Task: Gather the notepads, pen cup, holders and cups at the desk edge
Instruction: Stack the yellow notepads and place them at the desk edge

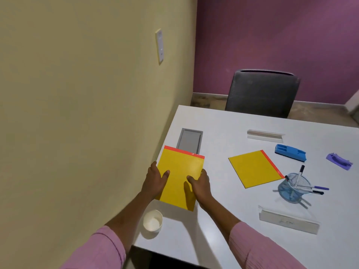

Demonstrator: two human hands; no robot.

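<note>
The left hand (155,178) and right hand (201,184) grip the long sides of one notepad (180,171), thumbs on top, at the desk's (213,230) wall-side edge, its long axis pointing away from the person, while the second notepad (254,168) lies well to the right, nearer the right hand.

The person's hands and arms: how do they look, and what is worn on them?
The left hand and right hand are bare: no gloves, rings or watch show. The left sleeve and right sleeve are pink, ribbed, leaving the forearms bare.
</note>
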